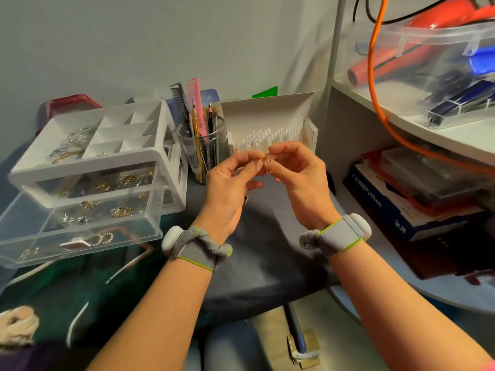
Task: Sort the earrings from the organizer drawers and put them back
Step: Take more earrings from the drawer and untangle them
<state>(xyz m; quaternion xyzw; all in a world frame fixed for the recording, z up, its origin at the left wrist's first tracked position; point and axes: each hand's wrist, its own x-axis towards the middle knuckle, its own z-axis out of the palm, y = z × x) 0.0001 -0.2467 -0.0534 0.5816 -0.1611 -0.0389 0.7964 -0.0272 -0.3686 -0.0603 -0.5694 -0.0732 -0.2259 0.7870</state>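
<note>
A white organizer stands at the left, its top tray holding several gold and silver earrings. Two clear drawers are pulled out; the lower drawer holds hoop earrings and a small white piece. In front of me, both hands meet at chest height. My left hand and my right hand pinch small gold hoop earrings between their fingertips. Another small gold piece shows at my left palm.
A clear cup of combs and pencils stands right of the organizer. Behind my hands is an open white box with rows of small white items. A shelf at the right holds books and a clear bin; an orange cable hangs down.
</note>
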